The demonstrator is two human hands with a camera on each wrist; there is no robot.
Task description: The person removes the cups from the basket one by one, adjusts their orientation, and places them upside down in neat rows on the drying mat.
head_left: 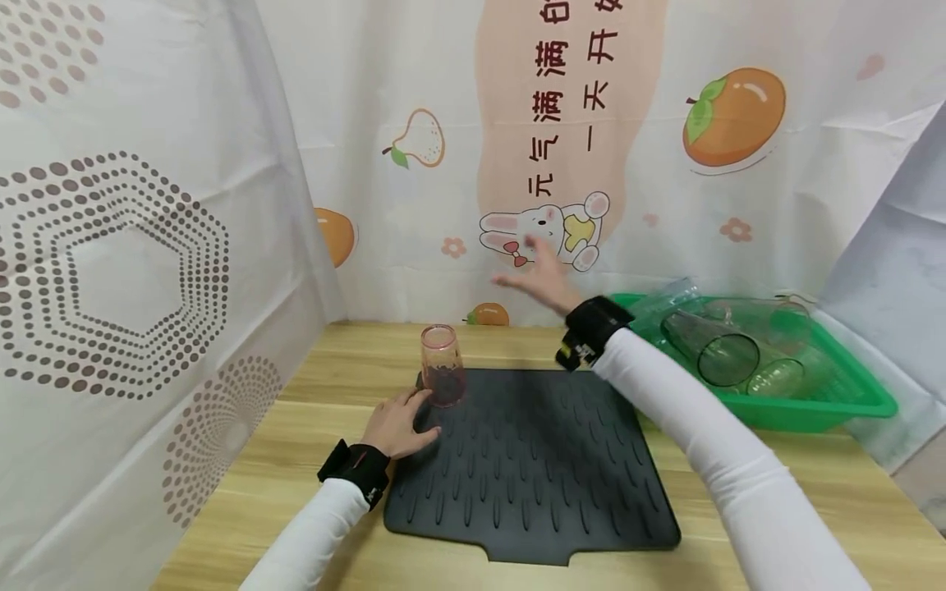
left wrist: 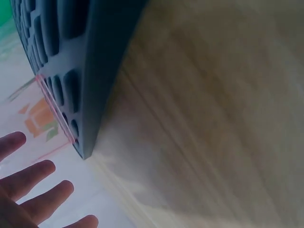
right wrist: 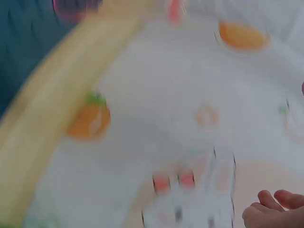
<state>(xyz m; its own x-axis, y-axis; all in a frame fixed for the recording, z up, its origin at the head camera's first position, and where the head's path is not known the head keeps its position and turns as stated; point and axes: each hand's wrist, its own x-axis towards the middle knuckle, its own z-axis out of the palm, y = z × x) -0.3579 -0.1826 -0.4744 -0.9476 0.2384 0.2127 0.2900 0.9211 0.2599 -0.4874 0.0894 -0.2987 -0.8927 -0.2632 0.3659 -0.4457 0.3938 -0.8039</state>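
A clear pinkish drinking glass (head_left: 441, 361) stands on the far left corner of a black ridged drying mat (head_left: 528, 468). It looks turned over, its pink rim against the mat in the left wrist view. My left hand (head_left: 399, 424) is at the mat's left edge just in front of the glass, fingers spread and holding nothing; in the left wrist view its fingers (left wrist: 50, 204) show apart from the glass. Raised above the far side of the mat, my right hand (head_left: 543, 277) has its fingers apart and nothing in it. The right wrist view is blurred.
A green plastic basket (head_left: 809, 419) at the right holds several clear glasses (head_left: 727, 359), lying tilted. The right forearm passes in front of its left end. A printed curtain (head_left: 414, 246) hangs behind the wooden table (head_left: 347, 361) and down its left side.
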